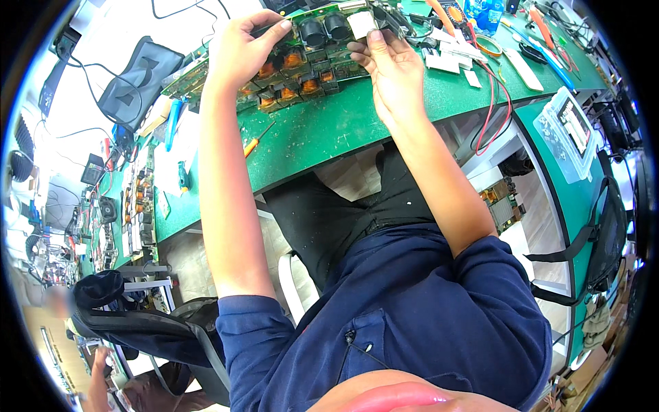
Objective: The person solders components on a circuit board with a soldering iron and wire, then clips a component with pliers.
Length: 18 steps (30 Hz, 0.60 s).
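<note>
A large circuit board (pixel 314 67) with black capacitors (pixel 313 31) and several copper-coloured coils (pixel 309 86) is tilted up at the bench's far side. My left hand (pixel 237 51) grips its left part, thumb bent over the top and the other fingers mostly hidden behind. At the board's right end, my right hand (pixel 397 65) has its thumb on the lower edge of a white square piece (pixel 361 25), fingers curled beneath. Whether that piece is fixed to the board cannot be made out. An orange-handled screwdriver (pixel 252 147) lies on the green bench (pixel 329 130) below the board.
White scraps (pixel 446 62), red and black leads (pixel 495 130) and an orange-rimmed meter (pixel 454 12) lie to the right. A clear plastic box (pixel 564 130) sits on the right bench. Leftward are blue-handled pliers (pixel 173 125) and another circuit board (pixel 141 199). Another person's arm (pixel 98 378) shows lower left.
</note>
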Motion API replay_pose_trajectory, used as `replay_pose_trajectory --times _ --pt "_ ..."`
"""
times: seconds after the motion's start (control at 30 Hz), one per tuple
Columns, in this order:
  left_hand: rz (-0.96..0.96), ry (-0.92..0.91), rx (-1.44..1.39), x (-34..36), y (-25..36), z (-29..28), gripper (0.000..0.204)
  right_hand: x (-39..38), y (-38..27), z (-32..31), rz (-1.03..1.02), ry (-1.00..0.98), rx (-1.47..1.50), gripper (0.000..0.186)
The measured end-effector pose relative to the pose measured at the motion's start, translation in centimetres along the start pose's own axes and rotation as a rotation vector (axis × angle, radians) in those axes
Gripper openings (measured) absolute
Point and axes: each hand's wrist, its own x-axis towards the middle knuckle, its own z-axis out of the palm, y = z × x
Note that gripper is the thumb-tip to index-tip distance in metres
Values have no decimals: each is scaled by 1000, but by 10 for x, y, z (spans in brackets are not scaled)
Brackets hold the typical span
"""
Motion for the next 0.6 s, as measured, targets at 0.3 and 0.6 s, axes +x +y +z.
replay_pose_trajectory --times 0.3,0.6 --pt "-35 1 -14 -9 13 -3 25 -2 7 -1 -123 -29 -141 22" --pt "-48 -2 7 -23 28 -8 25 -17 -3 -3 -59 -56 -240 30"
